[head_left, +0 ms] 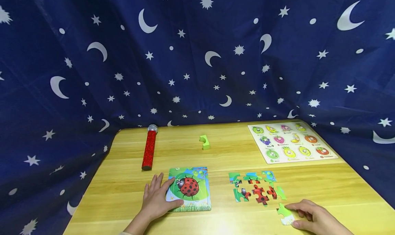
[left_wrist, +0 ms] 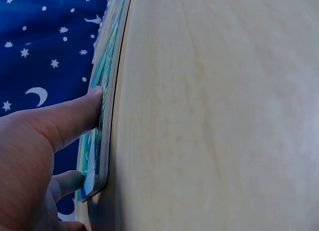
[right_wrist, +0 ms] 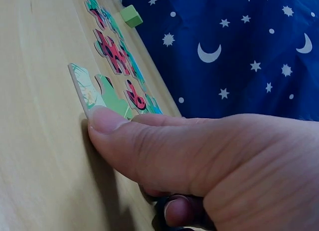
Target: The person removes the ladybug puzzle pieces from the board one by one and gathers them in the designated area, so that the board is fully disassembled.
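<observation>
My left hand (head_left: 156,200) rests on the left side of a square ladybug puzzle board (head_left: 202,195), thumb and index finger spread over its picture. In the left wrist view, the thumb and another finger touch the face of the board (left_wrist: 104,136), seen edge-on. Between thumb and index finger, my right hand (head_left: 316,216) pinches a green and white puzzle piece (head_left: 286,215) low over the table. The right wrist view shows the thumb on the white end of this piece (right_wrist: 84,84). Loose ladybug pieces (head_left: 260,194) lie spread out just beyond it.
A red glittery microphone (head_left: 149,149) lies at the back left. Near the back middle stands a green notched block (head_left: 205,142). A fruit peg board (head_left: 293,142) lies at the back right. Behind the wooden table (head_left: 120,190) hangs a dark blue star-and-moon cloth (head_left: 191,63).
</observation>
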`<state>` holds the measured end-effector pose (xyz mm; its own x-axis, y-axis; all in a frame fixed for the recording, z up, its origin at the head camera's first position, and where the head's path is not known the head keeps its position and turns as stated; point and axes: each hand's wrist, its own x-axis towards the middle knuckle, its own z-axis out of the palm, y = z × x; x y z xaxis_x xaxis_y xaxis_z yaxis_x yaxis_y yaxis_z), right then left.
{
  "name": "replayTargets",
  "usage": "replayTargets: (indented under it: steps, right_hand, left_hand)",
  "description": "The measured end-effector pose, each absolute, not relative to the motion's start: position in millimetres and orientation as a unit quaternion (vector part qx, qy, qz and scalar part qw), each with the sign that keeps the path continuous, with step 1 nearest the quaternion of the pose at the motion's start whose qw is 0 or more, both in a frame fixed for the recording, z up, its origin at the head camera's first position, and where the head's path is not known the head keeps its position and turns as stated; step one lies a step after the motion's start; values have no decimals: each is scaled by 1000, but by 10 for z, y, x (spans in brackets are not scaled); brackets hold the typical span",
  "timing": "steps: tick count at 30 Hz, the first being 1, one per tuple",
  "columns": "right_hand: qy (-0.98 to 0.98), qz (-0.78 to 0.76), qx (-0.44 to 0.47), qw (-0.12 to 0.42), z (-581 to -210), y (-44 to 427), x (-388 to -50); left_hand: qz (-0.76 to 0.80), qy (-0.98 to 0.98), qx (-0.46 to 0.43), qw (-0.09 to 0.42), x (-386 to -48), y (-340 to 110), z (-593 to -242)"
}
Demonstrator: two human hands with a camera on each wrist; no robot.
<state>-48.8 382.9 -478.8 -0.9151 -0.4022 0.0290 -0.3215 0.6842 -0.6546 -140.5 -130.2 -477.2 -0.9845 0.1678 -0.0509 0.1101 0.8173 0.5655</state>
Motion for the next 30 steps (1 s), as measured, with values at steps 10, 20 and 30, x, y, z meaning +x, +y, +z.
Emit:
replayTargets:
  steps: [10, 20, 30]
  right_hand:
    - [934, -326, -149, 13, -4730, 3691, -479]
    - [902, -324, -280, -51, -4383, 2120, -1058]
    - [933, -205, -297, -2, -4453, 972, -1344]
  left_hand:
    - [287, 954, 76, 50, -1394, -1291, -4767]
    - [290, 954, 64, 42, -1380, -1341, -4807]
    - [286, 955, 73, 34, -1394, -1303, -4791]
